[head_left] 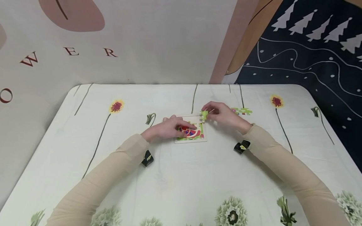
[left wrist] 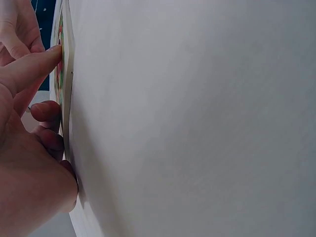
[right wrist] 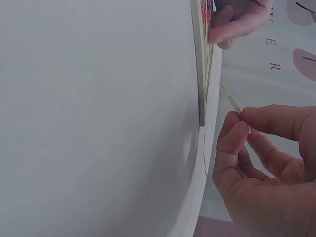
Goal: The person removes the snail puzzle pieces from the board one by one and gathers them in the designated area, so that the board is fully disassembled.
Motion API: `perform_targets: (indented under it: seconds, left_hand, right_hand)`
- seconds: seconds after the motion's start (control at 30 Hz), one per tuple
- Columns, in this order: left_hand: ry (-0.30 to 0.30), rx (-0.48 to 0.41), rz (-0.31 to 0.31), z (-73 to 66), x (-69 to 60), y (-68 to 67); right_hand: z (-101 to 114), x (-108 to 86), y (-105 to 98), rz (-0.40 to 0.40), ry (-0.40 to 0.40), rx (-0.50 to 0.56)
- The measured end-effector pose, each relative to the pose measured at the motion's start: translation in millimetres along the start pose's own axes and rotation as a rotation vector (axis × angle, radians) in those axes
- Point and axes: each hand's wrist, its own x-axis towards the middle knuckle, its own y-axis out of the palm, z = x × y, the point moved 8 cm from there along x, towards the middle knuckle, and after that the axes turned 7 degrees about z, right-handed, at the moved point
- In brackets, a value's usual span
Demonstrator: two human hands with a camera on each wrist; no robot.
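Observation:
A small jigsaw puzzle board (head_left: 189, 141) with a pale wooden frame and a bright red, blue and green picture lies on the table. My left hand (head_left: 169, 127) rests over its left side, one finger stretched across the picture and touching it. Other fingers of that hand bend near the board's edge in the left wrist view. At the board's upper right corner, my right hand (head_left: 223, 115) pinches a light green puzzle piece (head_left: 203, 116) between thumb and fingertips. Seen edge-on in the right wrist view, the thin piece (right wrist: 231, 98) is tilted and held apart from the board.
Behind the right hand lie loose green and pink puzzle pieces (head_left: 244, 111), partly hidden by it. The table is covered by a white cloth (head_left: 181, 182) printed with flowers. A pale printed curtain (head_left: 158, 40) and a dark one with white trees (head_left: 311, 62) hang behind.

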Motion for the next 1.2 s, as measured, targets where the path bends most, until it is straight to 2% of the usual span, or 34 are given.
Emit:
perform_targets:
  seconds: [0.27,0.5,0.9,1.2]
  left_hand:
    - [0.018,0.000,-0.006,-1.7,-0.6,-1.0]
    - [0.009,0.006,-0.002,-0.3,-0.6,-0.3]
    - [-0.006,0.018,-0.034,-3.0,-1.2,2.3]
    - [-0.010,0.029,-0.029,-3.2,-1.8,1.3]
  right_hand:
    - [-7.7,-8.4,-8.0,-0.023,0.017,0.006]
    - [-13.0,-17.4,-16.3,-0.049,0.025,0.025]
    - [-19.6,-38.7,-33.9,-0.092,0.061,0.021]
    - [-28.3,-52.1,-48.0,-0.128,0.069,0.007]
